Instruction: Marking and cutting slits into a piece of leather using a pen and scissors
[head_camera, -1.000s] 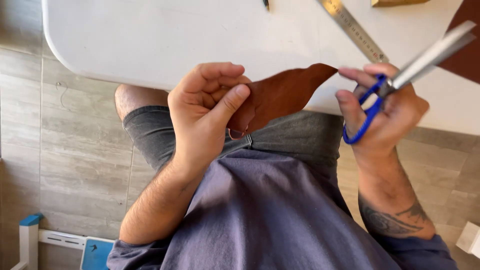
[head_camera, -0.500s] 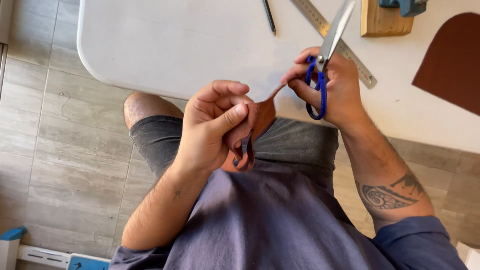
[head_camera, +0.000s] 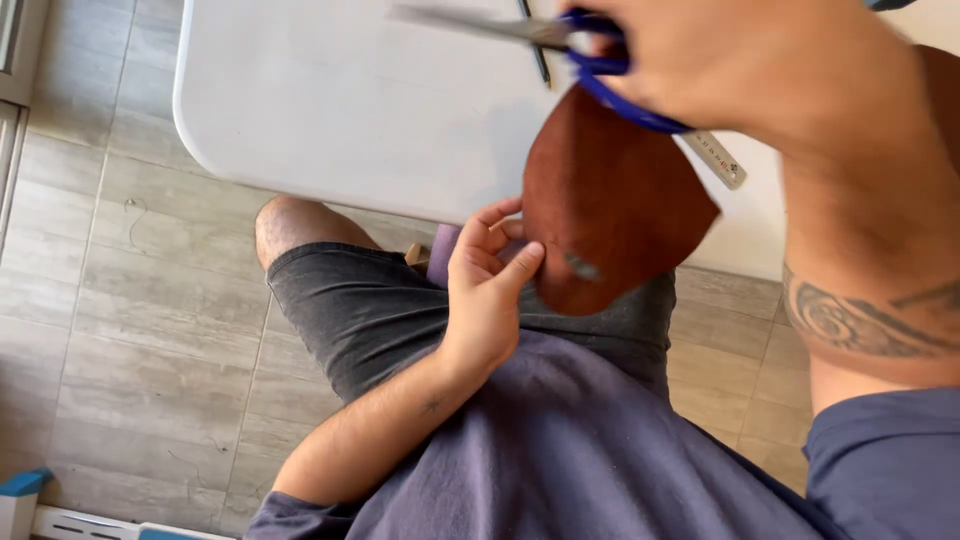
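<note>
the leather (head_camera: 610, 200) hangs in the air between the two hands, just past the near edge of the table (head_camera: 350, 110) and above the person's lap. the left hand (head_camera: 490, 285) is lower and holds the leather at its left bottom edge. the thumb lies on the front of it and the fingers curl behind it, so this hand is pinching it tight. the right hand (head_camera: 720, 60) is higher up and close to the camera. it is closed around the blue handles of the scissors (head_camera: 560, 35). the handles sit right at the top edge of the leather, touching or almost touching it, i cannot tell which. the silver blades point to the left, out over the table, and look nearly shut, but they are blurry.

so the leather lies up and to the right of the left hand, and just under the right hand. both hands are right at it; only the left one grips it. its long way runs from the top down to the rounded bottom, leaning a little.

the leather is red-brown and looks flat and a bit stiff. it has a round bottom, a straight slanted edge on the right, and a small pale mark low down near the thumb.

a pen (head_camera: 535, 45) and a ruler (head_camera: 715, 155) lie on the table behind it.
</note>
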